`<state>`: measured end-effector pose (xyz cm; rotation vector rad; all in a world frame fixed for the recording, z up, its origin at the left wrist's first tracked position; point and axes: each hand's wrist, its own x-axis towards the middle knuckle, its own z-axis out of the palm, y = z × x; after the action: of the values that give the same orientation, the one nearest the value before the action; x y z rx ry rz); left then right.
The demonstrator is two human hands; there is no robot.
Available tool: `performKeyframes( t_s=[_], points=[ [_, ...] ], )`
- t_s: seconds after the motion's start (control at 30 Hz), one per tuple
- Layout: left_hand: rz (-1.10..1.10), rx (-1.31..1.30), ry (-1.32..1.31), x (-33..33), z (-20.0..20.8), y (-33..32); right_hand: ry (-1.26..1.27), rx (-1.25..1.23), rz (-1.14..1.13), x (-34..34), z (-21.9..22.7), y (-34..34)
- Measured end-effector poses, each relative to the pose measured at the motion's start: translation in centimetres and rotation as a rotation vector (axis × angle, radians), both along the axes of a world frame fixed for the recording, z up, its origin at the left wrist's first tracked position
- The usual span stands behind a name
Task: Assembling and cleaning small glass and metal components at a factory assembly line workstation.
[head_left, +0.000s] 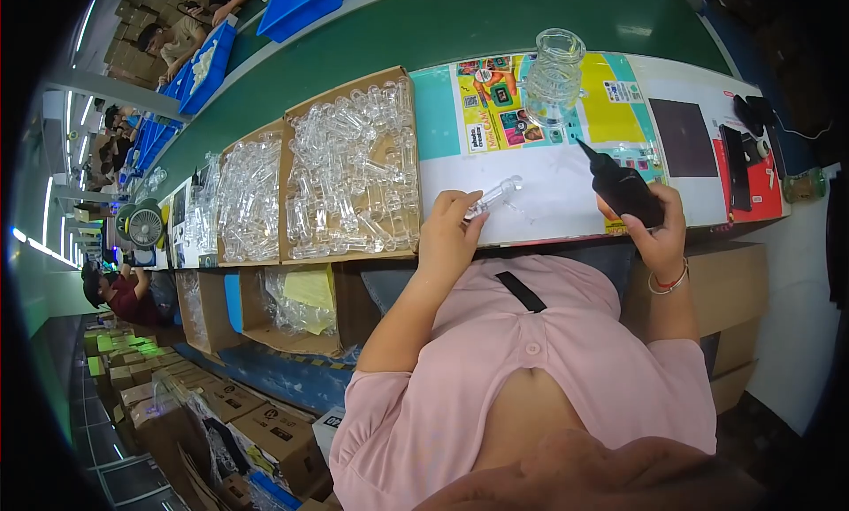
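My left hand [453,237] is closed on one end of a small clear tube-shaped piece [504,193] with a flared tip, held low over the white part of the work surface. In my right hand [659,232] is a black squeeze bottle [626,190] with a thin pointed nozzle, tilted up and to the left. The nozzle tip is apart from the clear piece. Beyond both hands stands a clear ribbed vessel [557,82] with a round open mouth, upright on a printed cardboard sheet [610,113].
Left of my hands, a shallow cardboard box [411,171] holds many clear pieces, with a second box [221,162] beside it. A phone [736,162] lies at the right. Behind runs a green belt [442,25]; a fan [144,226] and several people are farther left.
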<state>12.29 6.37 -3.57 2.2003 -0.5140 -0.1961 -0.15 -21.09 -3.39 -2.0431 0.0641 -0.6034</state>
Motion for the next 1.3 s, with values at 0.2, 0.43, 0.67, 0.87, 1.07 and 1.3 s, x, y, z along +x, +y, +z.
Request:
performKeyframes(
  t_s=[0.2, 0.43, 0.67, 0.87, 1.07, 1.3],
  points=[
    [-0.044, -0.532, -0.058, -1.4, 1.9, 1.6, -0.342, 0.761, 0.175, 2.2, 0.8, -0.3],
    [-0.124, -0.689, -0.003, -3.2, 3.6, 2.2, -0.5, 1.44, 0.486, 5.4, 4.0, 2.0],
    [-0.107, -0.911, -0.049, -3.7, 3.4, 2.5, -0.304, 0.853, 0.107, 5.6, 7.4, 8.6],
    [-0.114, -0.958, -0.174, -3.5, 3.2, 3.0, -0.331, 0.621, 0.188, 5.2, 8.6, 9.4],
    [-0.129, -0.928, -0.218, -3.3, 2.8, 3.4, -0.354, 0.277, 0.293, 5.2, 9.7, 9.8],
    [-0.11, -0.942, -0.248, -3.0, 2.5, 3.4, -0.454, 0.064, 0.465, 6.4, 11.6, 11.0]
  ],
)
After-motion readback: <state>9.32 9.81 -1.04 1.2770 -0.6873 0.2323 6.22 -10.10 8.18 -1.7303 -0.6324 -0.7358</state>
